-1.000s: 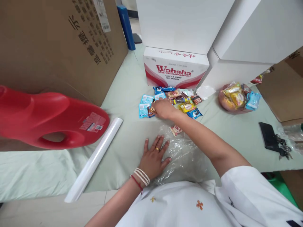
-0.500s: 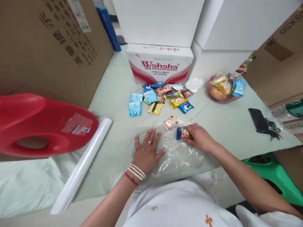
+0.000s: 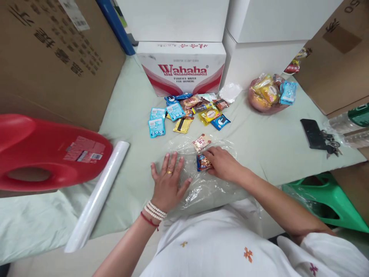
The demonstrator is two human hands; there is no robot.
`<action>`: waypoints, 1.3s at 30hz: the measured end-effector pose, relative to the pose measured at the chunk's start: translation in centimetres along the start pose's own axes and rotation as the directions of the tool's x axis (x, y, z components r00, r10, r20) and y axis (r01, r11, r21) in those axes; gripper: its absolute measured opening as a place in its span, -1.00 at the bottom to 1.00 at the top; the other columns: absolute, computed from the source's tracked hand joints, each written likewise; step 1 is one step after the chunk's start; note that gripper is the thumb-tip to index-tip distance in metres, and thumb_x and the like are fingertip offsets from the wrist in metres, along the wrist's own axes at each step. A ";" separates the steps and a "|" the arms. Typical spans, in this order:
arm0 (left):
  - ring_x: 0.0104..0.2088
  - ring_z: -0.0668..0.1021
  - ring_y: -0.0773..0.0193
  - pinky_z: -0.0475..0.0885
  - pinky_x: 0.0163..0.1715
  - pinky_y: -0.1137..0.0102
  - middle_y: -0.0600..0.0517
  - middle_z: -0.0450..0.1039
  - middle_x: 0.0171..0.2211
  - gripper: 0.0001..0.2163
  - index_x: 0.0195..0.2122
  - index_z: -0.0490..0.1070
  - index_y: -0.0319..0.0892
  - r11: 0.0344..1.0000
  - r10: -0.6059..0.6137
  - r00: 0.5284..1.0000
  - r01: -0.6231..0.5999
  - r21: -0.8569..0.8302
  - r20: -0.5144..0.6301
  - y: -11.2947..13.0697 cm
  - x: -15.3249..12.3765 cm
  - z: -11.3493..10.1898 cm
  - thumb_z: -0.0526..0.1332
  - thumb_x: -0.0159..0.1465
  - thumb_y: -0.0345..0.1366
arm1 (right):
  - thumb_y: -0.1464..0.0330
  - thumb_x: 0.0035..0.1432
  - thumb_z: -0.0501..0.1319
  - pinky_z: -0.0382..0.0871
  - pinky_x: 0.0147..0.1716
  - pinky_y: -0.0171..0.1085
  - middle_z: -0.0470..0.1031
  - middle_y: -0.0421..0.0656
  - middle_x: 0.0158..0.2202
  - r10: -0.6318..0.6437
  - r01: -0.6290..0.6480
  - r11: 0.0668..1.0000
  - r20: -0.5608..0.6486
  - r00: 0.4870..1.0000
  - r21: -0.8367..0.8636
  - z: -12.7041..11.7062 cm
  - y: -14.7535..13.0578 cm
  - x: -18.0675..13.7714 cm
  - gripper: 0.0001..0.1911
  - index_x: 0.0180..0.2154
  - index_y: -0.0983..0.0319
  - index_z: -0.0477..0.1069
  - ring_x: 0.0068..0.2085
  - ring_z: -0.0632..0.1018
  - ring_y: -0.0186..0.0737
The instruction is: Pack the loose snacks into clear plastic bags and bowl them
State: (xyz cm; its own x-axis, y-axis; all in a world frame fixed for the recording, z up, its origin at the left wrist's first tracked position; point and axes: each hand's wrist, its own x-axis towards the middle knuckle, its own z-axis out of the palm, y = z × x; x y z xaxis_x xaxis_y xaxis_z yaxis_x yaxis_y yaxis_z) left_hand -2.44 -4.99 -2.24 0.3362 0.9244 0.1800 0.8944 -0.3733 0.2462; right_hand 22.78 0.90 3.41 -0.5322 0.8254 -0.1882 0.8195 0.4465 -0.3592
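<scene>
My left hand (image 3: 168, 181) lies flat with fingers spread on a sheet of clear plastic film (image 3: 201, 188) spread over the pale green cloth. My right hand (image 3: 221, 163) has its fingers closed on a small blue cookie packet (image 3: 202, 162) that rests on the film. A pink-and-white snack packet (image 3: 201, 142) lies on the film just beyond it. Farther back sits a pile of several snack packets (image 3: 188, 113).
A red jug (image 3: 49, 154) and a white roll of film (image 3: 96, 198) lie at the left. Cardboard boxes (image 3: 54, 57), a Wahaha carton (image 3: 181, 69) and white boxes (image 3: 268, 42) ring the cloth. A bag of snacks (image 3: 269, 94), a black phone with keys (image 3: 313, 134) and a green stool (image 3: 325, 202) are at the right.
My right hand took the cookie packet from the snack pile, brought it back onto the film and slid it left toward my left hand. My left hand stayed flat.
</scene>
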 end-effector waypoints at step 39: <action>-0.03 0.60 0.12 0.32 -0.09 0.20 -0.06 0.63 -0.06 -0.60 0.08 0.46 -0.13 0.892 0.391 0.845 -0.446 -0.076 -0.365 5.9 3.9 -4.2 0.09 0.27 -0.55 | 0.13 0.20 0.11 0.16 -0.40 -0.32 0.40 -0.22 -0.49 0.448 -0.372 0.746 -0.003 0.894 0.553 1.8 6.9 -1.7 -0.67 -0.39 0.23 0.45 -0.44 0.34 -0.29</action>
State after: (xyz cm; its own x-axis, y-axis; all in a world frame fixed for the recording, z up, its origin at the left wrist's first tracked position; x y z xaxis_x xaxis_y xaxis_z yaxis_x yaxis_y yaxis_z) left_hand 2.89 -3.94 3.94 0.5264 0.6060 0.5963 0.6254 -0.7511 0.2113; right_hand 28.95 1.94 -0.34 -0.1077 0.9390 -0.3267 0.6919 -0.1651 -0.7028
